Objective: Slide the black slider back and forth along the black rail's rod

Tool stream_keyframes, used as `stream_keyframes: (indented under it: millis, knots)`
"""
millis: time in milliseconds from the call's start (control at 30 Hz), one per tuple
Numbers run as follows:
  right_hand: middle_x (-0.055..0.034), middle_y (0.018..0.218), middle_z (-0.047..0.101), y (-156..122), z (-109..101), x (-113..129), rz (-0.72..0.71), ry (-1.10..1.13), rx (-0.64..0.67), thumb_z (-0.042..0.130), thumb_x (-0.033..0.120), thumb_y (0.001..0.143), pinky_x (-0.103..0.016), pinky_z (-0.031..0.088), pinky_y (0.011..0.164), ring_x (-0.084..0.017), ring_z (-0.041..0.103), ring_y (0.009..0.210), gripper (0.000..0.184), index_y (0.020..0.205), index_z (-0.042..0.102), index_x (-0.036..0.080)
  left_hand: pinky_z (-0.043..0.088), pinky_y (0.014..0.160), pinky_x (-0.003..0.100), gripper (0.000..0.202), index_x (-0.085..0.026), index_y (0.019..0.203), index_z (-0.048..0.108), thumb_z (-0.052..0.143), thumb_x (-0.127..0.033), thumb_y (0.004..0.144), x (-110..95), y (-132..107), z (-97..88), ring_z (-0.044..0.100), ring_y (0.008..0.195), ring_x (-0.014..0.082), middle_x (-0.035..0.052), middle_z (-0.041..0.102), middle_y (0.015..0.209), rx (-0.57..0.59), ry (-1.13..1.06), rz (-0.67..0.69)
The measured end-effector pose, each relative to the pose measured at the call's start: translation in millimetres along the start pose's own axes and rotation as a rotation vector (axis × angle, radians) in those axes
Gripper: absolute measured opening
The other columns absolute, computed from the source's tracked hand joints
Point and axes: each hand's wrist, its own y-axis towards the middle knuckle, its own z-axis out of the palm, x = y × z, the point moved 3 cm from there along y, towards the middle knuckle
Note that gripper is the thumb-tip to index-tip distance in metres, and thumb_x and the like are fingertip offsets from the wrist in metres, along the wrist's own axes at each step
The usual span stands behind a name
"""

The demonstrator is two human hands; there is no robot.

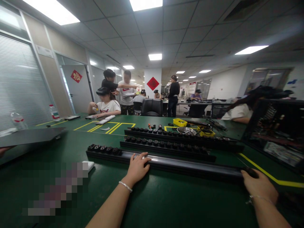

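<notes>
Lying under the left hand (138, 167), the black strip (190, 165) reaches the right hand (261, 187).

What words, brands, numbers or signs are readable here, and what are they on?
"福": red door diamond.
Red pillar diamond: character too dim to read.
Bottle label: too small.
Standing person's white shirt: red swoosh logo, no legible letters.
Seated person's white shirt: print unreadable.
Pale wall sign: blurred.
Long black bar: no legible text.

The long black bar (190, 164) looks smooth and glossy, the green tabletop (180, 202) smooth with a dull sheen.
</notes>
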Motion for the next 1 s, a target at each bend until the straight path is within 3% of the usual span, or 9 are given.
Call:
stream_keyframes:
  millis: [333, 567, 1000]
  knots:
    - [-0.0154, 0.125, 0.049, 1, -3, -1, 0.048, 0.002, -0.007, 0.042, 0.052, 0.073, -0.046, 0.046, 0.081, -0.037, 0.048, 0.11, 0.059, 0.124, 0.047, 0.023, 0.011, 0.105, 0.051, 0.026, -0.036, 0.101, 0.059, 0.051, -0.029, 0.077, -2, 1, -1.2, 0.047, 0.113, 0.0182, -0.0031, 0.049, 0.128, 0.003, -0.014, -0.01]
    - [-0.0139, 0.123, 0.051, 7, 0, -6, 0.001, 0.027, -0.059, 0.043, 0.054, 0.072, -0.045, 0.043, 0.086, -0.035, 0.047, 0.111, 0.059, 0.122, 0.049, 0.022, 0.013, 0.104, 0.05, 0.026, -0.036, 0.1, 0.059, 0.052, -0.029, 0.076, -3, 0, -2.4, 0.05, 0.109, 0.0183, -0.0033, 0.05, 0.127, 0.002, -0.003, -0.01]
    - [-0.0153, 0.125, 0.05, 12, 2, -10, 0.04, 0.063, -0.084, 0.044, 0.057, 0.071, -0.048, 0.043, 0.085, -0.037, 0.048, 0.109, 0.059, 0.12, 0.051, 0.023, 0.011, 0.106, 0.048, 0.026, -0.035, 0.101, 0.06, 0.051, -0.03, 0.077, -2, 0, -1.5, 0.048, 0.111, 0.0184, -0.0032, 0.049, 0.128, 0.011, 0.0, -0.018]
